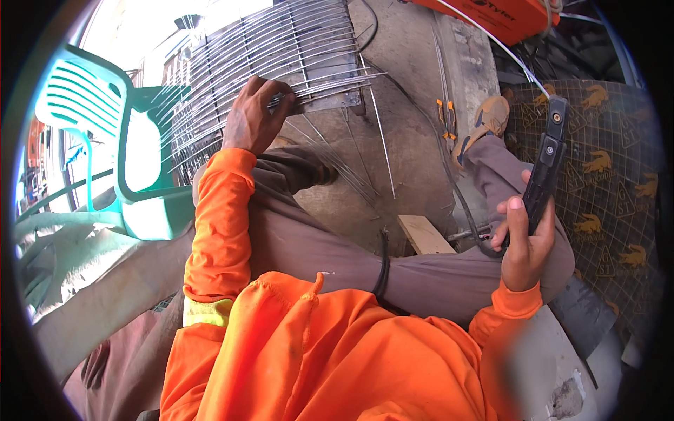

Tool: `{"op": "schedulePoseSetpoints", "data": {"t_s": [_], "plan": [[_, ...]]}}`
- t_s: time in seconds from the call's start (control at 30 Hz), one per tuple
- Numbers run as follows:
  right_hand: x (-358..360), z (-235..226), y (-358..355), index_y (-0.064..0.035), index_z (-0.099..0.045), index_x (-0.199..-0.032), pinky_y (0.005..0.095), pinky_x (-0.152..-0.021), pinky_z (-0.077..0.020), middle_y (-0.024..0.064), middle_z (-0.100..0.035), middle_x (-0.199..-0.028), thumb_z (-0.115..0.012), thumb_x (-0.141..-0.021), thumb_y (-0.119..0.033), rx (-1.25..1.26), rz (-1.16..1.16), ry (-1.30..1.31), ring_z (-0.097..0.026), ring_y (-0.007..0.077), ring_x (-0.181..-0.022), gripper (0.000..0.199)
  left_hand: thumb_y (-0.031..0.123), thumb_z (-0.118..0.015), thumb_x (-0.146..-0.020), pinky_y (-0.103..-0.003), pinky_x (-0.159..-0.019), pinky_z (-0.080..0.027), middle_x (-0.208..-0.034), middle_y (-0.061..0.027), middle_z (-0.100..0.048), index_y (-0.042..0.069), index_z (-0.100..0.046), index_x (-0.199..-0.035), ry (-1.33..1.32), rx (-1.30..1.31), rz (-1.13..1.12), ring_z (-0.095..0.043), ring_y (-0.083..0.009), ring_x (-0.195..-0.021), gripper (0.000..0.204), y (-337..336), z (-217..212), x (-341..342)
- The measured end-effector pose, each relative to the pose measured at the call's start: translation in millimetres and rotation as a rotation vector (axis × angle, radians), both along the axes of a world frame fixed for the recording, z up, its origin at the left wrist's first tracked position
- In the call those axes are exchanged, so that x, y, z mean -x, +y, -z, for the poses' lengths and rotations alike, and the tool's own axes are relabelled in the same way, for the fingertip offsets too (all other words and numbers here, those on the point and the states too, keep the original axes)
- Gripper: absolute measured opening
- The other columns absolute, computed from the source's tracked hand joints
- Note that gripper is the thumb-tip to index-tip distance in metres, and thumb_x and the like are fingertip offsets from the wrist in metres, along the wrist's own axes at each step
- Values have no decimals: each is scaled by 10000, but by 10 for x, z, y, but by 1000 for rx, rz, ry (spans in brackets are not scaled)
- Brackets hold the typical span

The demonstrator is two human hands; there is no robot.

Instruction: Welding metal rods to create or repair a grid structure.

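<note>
In my right hand (525, 238) is a black welding electrode holder (550, 151), gripped by its handle and tilted upward. A long thin electrode (502, 45) sticks out of its tip toward the upper left. My left hand (258, 112) rests at the near edge of a grid of thin metal rods (281, 42). Its fingers are bent and pinched around a rod by the grid's corner; the fingertips are partly hidden. The rods lie side by side over crossbars on a dark metal table (337, 100).
A teal plastic chair (126, 140) stands left of the rods. Loose rods (351, 172) and a wooden board (425, 235) lie on the floor. Orange-handled pliers (446, 119) lie near my shoe (491, 116). A black cable (449, 165) crosses the floor; an orange case (491, 17) is behind.
</note>
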State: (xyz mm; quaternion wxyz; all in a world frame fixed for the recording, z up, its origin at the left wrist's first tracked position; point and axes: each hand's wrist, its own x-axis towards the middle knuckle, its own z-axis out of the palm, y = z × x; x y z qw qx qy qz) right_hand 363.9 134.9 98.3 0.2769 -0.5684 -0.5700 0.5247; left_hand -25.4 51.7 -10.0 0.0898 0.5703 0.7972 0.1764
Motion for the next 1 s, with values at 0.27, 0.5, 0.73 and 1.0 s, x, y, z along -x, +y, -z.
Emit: {"op": "schedulePoseSetpoints", "data": {"t_s": [0.27, 0.5, 0.73, 1.0], "plan": [[0, 22, -18, 19, -490, -1370, 182, -442, -374, 80, -613, -873, -591, -988, -201, -11, -11, -7, -479, 36, -498, 453, 283, -682, -929, -415, -843, -506, -1001, -127, -642, 88, -717, -1001, -7, -45, 23, -645, -322, -953, 211, -66, 9, 9], [2, 38, -39, 16, -494, -1364, 184, -444, -386, 86, -616, -891, -589, -983, -199, -19, 3, -20, -479, 39, -502, 448, 289, -668, -937, -425, -833, -505, -1017, -129, -651, 82, -704, -977, -33, -26, -16, -646, -334, -945, 213, -54, 7, 9], [-37, 52, -39, 18, -495, -1361, 194, -450, -394, 92, -623, -900, -596, -980, -218, -16, -23, -47, -482, 45, -502, 460, 375, -660, -935, -437, -847, -498, -990, -121, -645, 120, -700, -1010, -58, 65, -116, -639, -325, -991, 268, 69, 26, 76], [-61, 57, -45, 22, -504, -1346, 193, -447, -390, 100, -629, -920, -603, -979, -220, -27, -13, -25, -486, 45, -500, 451, 436, -651, -928, -444, -832, -503, -1008, -123, -635, 124, -701, -1016, -26, 109, -190, -645, -330, -968, 328, 117, 68, 105]]}}
